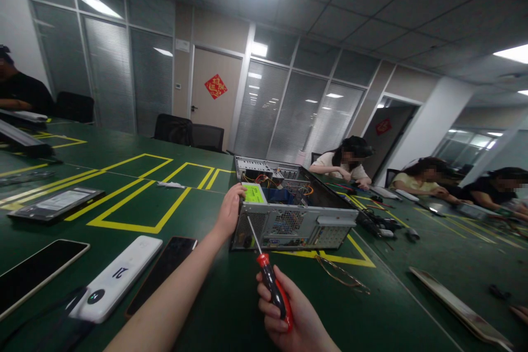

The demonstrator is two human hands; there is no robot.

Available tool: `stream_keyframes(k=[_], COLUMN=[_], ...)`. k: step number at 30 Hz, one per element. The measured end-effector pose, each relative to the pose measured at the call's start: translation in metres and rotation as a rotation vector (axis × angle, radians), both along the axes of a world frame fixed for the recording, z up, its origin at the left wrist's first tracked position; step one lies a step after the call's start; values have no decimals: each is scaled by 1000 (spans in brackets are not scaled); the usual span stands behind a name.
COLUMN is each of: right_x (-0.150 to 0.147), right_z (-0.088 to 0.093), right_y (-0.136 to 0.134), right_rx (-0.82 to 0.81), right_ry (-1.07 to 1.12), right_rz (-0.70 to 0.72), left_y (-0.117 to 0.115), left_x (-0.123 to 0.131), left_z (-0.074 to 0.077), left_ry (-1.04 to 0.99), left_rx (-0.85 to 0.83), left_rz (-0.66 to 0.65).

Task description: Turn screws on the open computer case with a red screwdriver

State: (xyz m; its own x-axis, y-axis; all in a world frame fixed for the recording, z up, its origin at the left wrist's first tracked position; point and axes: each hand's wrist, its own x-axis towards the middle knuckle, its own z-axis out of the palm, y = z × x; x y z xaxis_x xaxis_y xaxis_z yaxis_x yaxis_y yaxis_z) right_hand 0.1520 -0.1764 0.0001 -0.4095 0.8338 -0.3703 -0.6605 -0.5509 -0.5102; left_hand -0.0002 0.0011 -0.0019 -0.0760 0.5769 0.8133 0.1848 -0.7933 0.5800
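An open computer case (pixel 334 221) lies on its side on the green table, its rear panel facing me. At its left end sits a power supply (pixel 253 193) with a bright green label. My left hand (pixel 229 210) grips the case's left corner beside that label, the fingers curled at the edge. In my right hand (pixel 284 308) is a red and black screwdriver (pixel 270 280), held by its handle. Its shaft slants up and left, and the tip is at the perforated rear of the power supply. Whether the tip sits on a screw I cannot tell.
Left of my arm lie a dark phone (pixel 165 269), a white power bank (pixel 119 278), another phone (pixel 39 275) and a hard drive (pixel 58 203). Glasses (pixel 342 274) rest right of the screwdriver. Cables (pixel 379 223) and several people are farther right. Yellow tape marks the table.
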Motion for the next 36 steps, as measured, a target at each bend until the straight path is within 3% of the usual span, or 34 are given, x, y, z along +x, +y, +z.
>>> stream_keyframes(k=[4, 7, 11, 16, 26, 30, 36], right_x=[0, 0, -2, -5, -6, -3, -2], right_z=[10, 27, 43, 36, 19, 30, 41], right_y=[-4, -11, -16, -14, -8, -13, -16], right_rx=[25, 82, 251, 287, 13, 104, 241], right_ry=[24, 45, 31, 31, 99, 146, 115], right_rz=[33, 153, 247, 249, 243, 253, 399], left_y=[1, 2, 2, 2, 2, 3, 3], left_x=[0, 1, 1, 1, 2, 2, 2], left_z=[-1, -2, -2, -2, -3, -3, -4], left_ry=[-4, -9, -2, -7, -17, -19, -12], left_rx=[3, 11, 8, 4, 0, 6, 15], left_rz=[3, 7, 7, 7, 3, 4, 2])
